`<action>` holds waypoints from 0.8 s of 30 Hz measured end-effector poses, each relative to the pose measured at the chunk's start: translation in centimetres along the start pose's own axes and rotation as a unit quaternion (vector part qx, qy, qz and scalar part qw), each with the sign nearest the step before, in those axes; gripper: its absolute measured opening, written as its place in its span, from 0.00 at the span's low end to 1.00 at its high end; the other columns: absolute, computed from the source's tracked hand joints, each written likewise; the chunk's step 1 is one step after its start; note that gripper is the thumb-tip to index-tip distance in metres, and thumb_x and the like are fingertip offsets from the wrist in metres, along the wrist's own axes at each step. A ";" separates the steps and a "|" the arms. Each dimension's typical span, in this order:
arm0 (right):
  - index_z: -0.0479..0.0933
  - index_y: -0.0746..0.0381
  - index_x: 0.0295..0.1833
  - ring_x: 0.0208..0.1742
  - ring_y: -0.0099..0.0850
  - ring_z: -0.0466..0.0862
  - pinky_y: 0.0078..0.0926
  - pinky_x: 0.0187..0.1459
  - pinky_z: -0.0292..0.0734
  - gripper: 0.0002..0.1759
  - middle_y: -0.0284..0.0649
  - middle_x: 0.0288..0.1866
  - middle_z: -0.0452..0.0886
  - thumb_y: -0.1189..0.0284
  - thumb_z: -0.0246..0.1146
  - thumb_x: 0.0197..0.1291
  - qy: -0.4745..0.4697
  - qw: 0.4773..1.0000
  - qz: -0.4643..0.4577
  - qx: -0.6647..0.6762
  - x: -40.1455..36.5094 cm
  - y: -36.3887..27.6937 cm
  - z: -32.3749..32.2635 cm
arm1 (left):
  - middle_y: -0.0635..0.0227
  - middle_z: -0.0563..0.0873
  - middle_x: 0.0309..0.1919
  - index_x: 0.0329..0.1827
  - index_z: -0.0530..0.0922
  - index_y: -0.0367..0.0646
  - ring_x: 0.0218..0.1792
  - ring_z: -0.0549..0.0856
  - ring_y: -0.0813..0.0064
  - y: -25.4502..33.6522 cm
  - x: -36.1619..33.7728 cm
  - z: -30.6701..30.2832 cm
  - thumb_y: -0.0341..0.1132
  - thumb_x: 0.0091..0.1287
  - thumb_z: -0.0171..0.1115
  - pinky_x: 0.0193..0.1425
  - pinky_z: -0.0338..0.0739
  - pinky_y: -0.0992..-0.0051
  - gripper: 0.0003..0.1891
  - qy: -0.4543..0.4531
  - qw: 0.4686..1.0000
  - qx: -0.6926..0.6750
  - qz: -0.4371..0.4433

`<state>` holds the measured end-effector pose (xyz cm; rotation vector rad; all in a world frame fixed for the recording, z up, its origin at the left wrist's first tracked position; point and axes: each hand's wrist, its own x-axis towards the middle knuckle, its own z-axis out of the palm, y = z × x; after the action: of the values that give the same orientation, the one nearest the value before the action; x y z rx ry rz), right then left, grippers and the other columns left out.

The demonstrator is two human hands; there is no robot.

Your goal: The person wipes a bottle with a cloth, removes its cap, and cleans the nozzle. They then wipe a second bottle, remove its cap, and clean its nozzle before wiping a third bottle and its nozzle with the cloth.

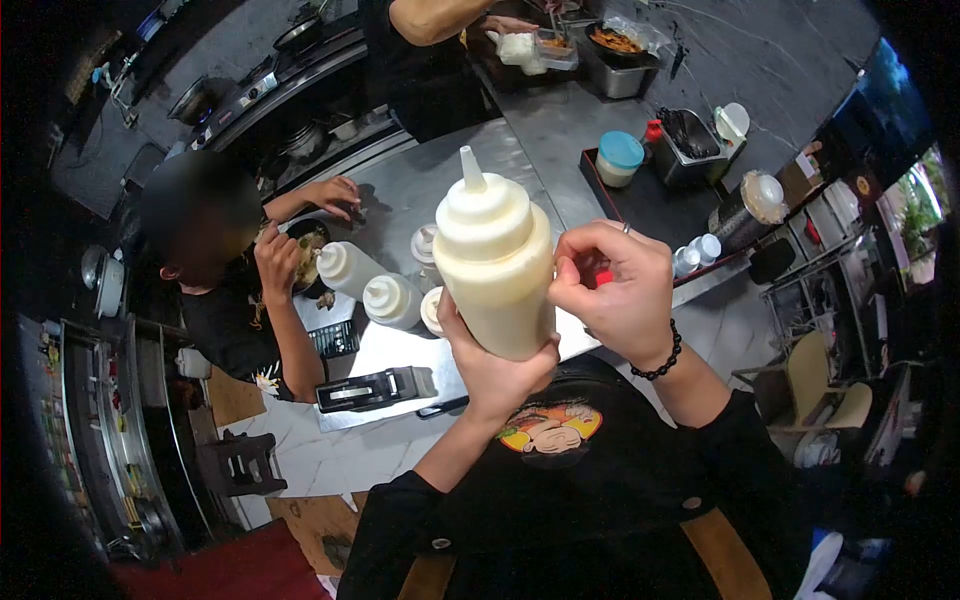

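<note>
My left hand (498, 378) is wrapped round the lower part of a large squeeze bottle (495, 262), holding it upright before me. The bottle is translucent with a pale cream filling, and its pointed nozzle is uncovered. Close against the bottle's right side, my right hand (622, 292) is closed, thumb and forefinger pinched together. A small red piece (604, 279), perhaps a cap, shows among its fingers. More white-topped squeeze bottles (391, 300) stand on the steel counter (395, 222) behind and left of the held one.
At the left, a co-worker (225, 300) sits with hands over a bowl of food (310, 255). Another person (425, 70) stands at the back. A black tape dispenser (370, 389) lies near the counter edge. On the right are a blue-lidded tub (620, 158) and a steel container (690, 135).
</note>
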<state>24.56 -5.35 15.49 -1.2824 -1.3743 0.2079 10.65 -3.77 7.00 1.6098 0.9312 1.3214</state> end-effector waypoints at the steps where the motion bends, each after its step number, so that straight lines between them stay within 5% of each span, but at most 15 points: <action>1: 0.78 0.68 0.31 0.23 0.21 0.82 0.17 0.26 0.77 0.06 0.38 0.25 0.81 0.82 0.66 0.44 -0.002 1.000 -0.003 -0.006 0.0 0.0 0.0 | 0.56 0.67 0.56 0.68 0.49 0.38 0.57 0.73 0.63 0.0 0.0 -0.3 0.28 0.39 0.75 0.60 0.69 0.65 0.53 -0.015 1.000 -0.009 -0.012; 7: 0.76 0.70 0.33 0.28 0.14 0.75 0.12 0.31 0.71 0.07 0.30 0.29 0.77 0.88 0.60 0.47 0.015 0.999 0.019 -0.047 1.3 1.4 -2.4 | 0.59 0.71 0.53 0.66 0.52 0.38 0.54 0.76 0.66 0.2 -0.2 -2.0 0.28 0.40 0.75 0.59 0.72 0.66 0.50 -0.090 0.990 -0.091 -0.061; 9: 0.77 0.67 0.31 0.24 0.16 0.77 0.14 0.26 0.71 0.04 0.33 0.24 0.79 0.83 0.64 0.46 0.024 0.998 0.002 -0.051 1.5 1.0 -3.0 | 0.60 0.74 0.51 0.65 0.53 0.38 0.51 0.78 0.67 0.2 -0.1 -2.8 0.27 0.40 0.75 0.57 0.73 0.67 0.49 -0.114 0.986 -0.099 -0.071; 12: 0.78 0.67 0.32 0.26 0.16 0.77 0.14 0.28 0.72 0.03 0.34 0.25 0.80 0.82 0.64 0.49 0.023 0.999 0.039 0.018 1.3 1.1 -3.0 | 0.61 0.77 0.47 0.63 0.58 0.36 0.48 0.80 0.69 0.2 0.3 -3.4 0.29 0.40 0.75 0.54 0.76 0.69 0.45 -0.176 0.943 -0.227 -0.167; 18: 0.79 0.67 0.35 0.29 0.19 0.80 0.16 0.32 0.73 0.03 0.35 0.29 0.82 0.81 0.64 0.52 0.020 0.997 0.056 0.044 0.8 2.3 -2.1 | 0.60 0.80 0.46 0.57 0.68 0.35 0.47 0.82 0.70 -0.3 0.5 -3.6 0.35 0.38 0.76 0.51 0.77 0.71 0.40 -0.256 0.891 -0.326 -0.186; 22: 0.79 0.67 0.41 0.34 0.24 0.82 0.20 0.38 0.77 0.07 0.38 0.38 0.82 0.82 0.59 0.57 0.033 0.996 0.026 -0.078 1.3 9.0 -0.8 | 0.53 0.79 0.48 0.63 0.63 0.30 0.50 0.82 0.56 -2.0 0.4 -3.7 0.37 0.37 0.75 0.53 0.79 0.61 0.47 -0.312 0.857 -0.370 -0.180; 24: 0.80 0.63 0.39 0.33 0.33 0.82 0.26 0.37 0.76 0.08 0.40 0.34 0.83 0.79 0.59 0.52 0.021 0.987 0.014 -0.159 0.6 15.7 -0.2 | 0.51 0.77 0.50 0.65 0.62 0.29 0.51 0.81 0.54 -2.2 0.3 -3.6 0.38 0.37 0.75 0.53 0.79 0.59 0.48 -0.315 0.839 -0.408 -0.176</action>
<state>33.43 0.98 4.15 -1.5604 -1.3916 -0.0214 7.08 -2.11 5.40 0.9980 0.1655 0.6751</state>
